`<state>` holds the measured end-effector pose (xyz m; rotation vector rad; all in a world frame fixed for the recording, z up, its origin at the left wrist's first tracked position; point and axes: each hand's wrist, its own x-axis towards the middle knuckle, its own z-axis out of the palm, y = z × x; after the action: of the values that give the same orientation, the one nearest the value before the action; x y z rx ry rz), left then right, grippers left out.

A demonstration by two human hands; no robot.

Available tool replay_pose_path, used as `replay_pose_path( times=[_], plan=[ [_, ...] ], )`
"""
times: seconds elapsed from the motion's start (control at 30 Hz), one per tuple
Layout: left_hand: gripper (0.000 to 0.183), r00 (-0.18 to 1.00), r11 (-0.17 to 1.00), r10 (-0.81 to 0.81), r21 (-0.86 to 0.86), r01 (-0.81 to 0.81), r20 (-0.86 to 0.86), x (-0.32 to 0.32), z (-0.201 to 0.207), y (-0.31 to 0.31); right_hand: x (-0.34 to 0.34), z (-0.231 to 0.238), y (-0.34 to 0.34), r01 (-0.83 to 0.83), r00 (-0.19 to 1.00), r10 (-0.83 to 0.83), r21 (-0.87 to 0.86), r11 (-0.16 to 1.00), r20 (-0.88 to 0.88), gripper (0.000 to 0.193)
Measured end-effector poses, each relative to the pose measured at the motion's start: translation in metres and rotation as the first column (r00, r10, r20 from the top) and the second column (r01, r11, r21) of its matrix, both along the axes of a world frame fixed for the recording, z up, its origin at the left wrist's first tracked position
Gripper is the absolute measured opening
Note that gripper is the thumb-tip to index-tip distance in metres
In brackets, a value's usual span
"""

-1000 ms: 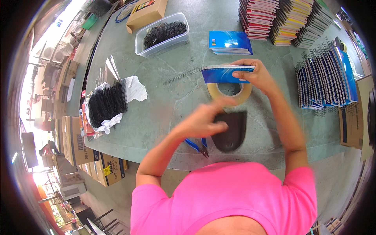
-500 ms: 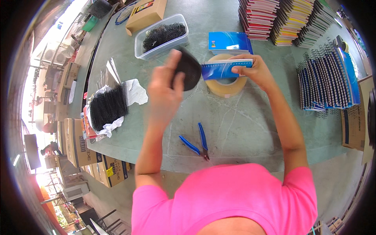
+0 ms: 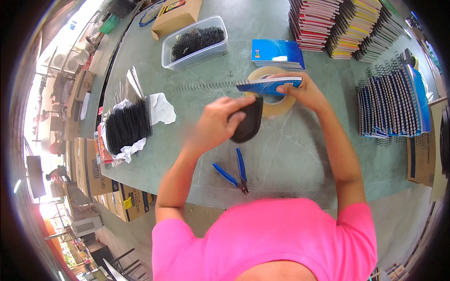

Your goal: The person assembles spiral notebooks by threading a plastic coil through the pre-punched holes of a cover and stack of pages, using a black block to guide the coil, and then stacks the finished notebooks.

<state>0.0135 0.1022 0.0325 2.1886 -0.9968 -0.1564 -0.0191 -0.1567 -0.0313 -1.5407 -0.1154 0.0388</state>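
Nearest the body, blue-handled metal cutting pliers (image 3: 242, 168) lie untouched on the table, handles apart. Beyond them, the left hand (image 3: 220, 117) appears to pinch a dark, rounded, leather-like flap (image 3: 248, 124), thumb against its face and forefinger along its upper edge.

The right hand (image 3: 304, 91) pinches the right end of a small blue-covered notebook (image 3: 267, 86), thumb on the cover, fingers behind. The notebook is raised above a wide roll of clear yellowish tape (image 3: 277, 110). A dark spiral coil (image 3: 208, 86) meets the notebook's left end; a long length stands out beyond it. Judged from this, insertion is partial; how far the coil has run along the edge cannot be told.

Left of the work, a bundle of black coils (image 3: 129, 124) awaits use. At right, a pile of blue-covered notebooks (image 3: 389, 100) already carries coils, their ends protruding, apparently untrimmed. Farther off, a low stack of blue-covered notebooks (image 3: 277, 50) shows no coils; a clear plastic bin (image 3: 201, 59) holds more black coils (image 3: 194, 42).
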Motion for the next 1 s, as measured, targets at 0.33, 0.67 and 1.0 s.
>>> replay_pose_path(
  times=[0.33,0.67,1.0],
  plan=[
    [0.037,0.992,0.961,0.122,-0.255,-0.110,0.031,-0.016,0.009,0.001,-0.015,0.003,0.002,-0.088,0.995,0.088,0.013,0.996,-0.049,0.033],
    [0.037,0.982,0.868,0.191,-0.469,-0.162,0.014,-0.021,0.002,-0.021,-0.029,0.002,0.010,-0.045,0.999,0.045,0.004,0.999,0.006,0.031],
    [0.036,0.989,0.984,0.122,-0.141,-0.110,0.081,-0.019,0.014,-0.032,-0.027,-0.006,0.010,0.037,0.998,-0.032,0.094,0.995,-0.051,0.036]
  ],
)
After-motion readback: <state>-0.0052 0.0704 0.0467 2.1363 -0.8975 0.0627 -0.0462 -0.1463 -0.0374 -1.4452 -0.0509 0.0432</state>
